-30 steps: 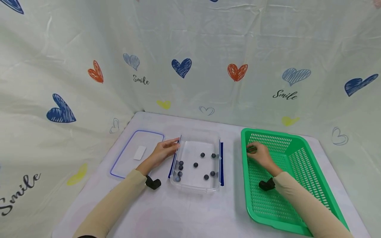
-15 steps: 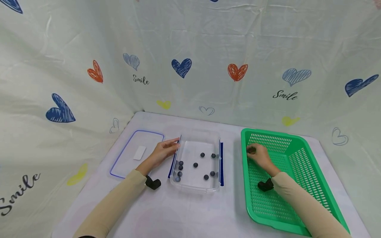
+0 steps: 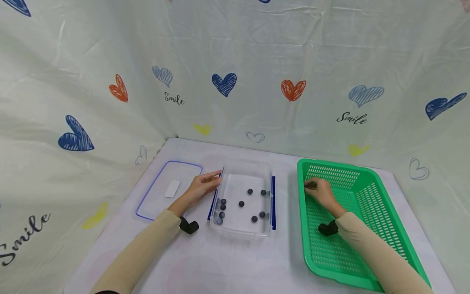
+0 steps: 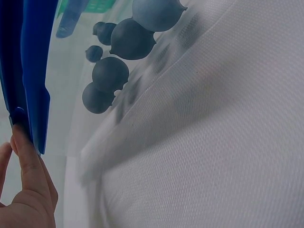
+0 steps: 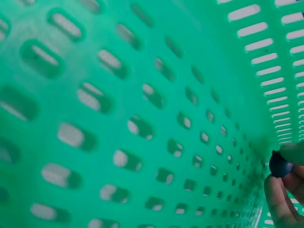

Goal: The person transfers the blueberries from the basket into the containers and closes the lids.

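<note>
In the head view, the clear plastic container stands mid-table with several blueberries on its floor. My left hand rests against its left side, fingers fairly straight. In the left wrist view those fingers touch the container's blue side latch. My right hand is inside the green basket, by its left wall. Thumb and fingers pinch one dark blueberry, plain in the right wrist view. From the head camera the pinched berry is mostly hidden.
A clear lid with a blue edge lies left of the container, and a white rectangle shows on it. The basket's slotted walls rise around my right hand. A heart-printed curtain hangs behind the table.
My right hand's fingers shift slightly by the basket's left wall. My left hand, the container and its blueberries stay where they were.
</note>
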Available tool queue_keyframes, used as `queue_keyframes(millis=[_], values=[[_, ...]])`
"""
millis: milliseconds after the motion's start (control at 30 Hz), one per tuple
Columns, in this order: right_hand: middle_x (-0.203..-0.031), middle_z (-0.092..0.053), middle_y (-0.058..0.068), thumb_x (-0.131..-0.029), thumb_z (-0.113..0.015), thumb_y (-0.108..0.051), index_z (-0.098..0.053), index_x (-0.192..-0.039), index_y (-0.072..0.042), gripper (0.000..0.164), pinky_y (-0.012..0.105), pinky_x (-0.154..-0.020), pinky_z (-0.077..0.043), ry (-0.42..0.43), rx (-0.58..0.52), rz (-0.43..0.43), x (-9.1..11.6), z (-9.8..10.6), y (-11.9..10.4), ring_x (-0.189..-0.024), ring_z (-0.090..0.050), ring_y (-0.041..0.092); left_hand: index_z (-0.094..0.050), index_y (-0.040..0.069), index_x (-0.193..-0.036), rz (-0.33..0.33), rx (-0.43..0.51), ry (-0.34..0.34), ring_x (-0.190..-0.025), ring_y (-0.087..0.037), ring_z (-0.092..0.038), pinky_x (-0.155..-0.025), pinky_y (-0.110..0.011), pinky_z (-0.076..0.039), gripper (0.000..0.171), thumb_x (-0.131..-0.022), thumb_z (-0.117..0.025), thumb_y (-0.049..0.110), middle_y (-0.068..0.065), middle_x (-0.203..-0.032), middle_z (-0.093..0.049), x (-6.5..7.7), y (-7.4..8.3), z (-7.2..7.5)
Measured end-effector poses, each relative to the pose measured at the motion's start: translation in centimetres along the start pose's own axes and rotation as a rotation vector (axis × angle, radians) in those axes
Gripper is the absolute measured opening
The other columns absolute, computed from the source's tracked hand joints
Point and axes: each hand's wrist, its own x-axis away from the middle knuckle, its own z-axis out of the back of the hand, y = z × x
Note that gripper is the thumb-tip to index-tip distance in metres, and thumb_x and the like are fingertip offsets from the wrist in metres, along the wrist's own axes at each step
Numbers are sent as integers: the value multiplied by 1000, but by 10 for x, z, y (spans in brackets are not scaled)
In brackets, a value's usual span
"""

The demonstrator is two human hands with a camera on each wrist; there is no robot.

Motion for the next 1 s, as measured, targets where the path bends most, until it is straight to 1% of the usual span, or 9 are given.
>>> queue_keyframes(millis=[200, 400, 700, 833, 1000], values=[[-91, -64, 20, -84, -65, 0, -65, -96, 5, 13, 40, -68, -54, 7, -20, 11, -1, 6, -2, -81, -62, 31, -51, 11, -132, -10, -10, -14, -108, -18, -55, -92, -27, -45, 56, -81, -71, 24, -11, -110, -55, -1, 0, 0], [-91, -64, 21, -83, -65, 0, -65, -97, 7, 16, 41, -67, -54, 21, -14, 13, 1, 15, -5, -81, -62, 33, -48, 8, -134, -13, -9, -24, -111, -21, -53, -92, -27, -45, 58, -82, -70, 24, -10, -110, -55, -3, -1, 1], [-90, -65, 18, -83, -67, -5, -66, -96, 5, 16, 38, -65, -55, 37, -4, 11, 3, 24, -9, -79, -63, 31, -50, 9, -133, -1, -11, -17, -106, -16, -56, -91, -27, -45, 56, -82, -70, 23, -9, -109, -56, -2, 0, 1], [-93, -64, 19, -84, -66, -7, -65, -98, 4, 18, 41, -67, -54, 11, -7, -5, 5, 27, -12, -83, -63, 32, -49, 9, -134, -3, -6, -39, -105, -15, -56, -91, -26, -45, 54, -84, -68, 20, -7, -107, -56, 1, 3, 0], [-95, -64, 18, -85, -66, -11, -65, -100, 3, 21, 42, -69, -54, -10, 2, -33, 4, 32, -15, -85, -63, 32, -49, 10, -133, -1, -7, -41, -106, -14, -55, -92, -27, -45, 53, -85, -67, 20, -6, -106, -56, 0, 2, 1]])
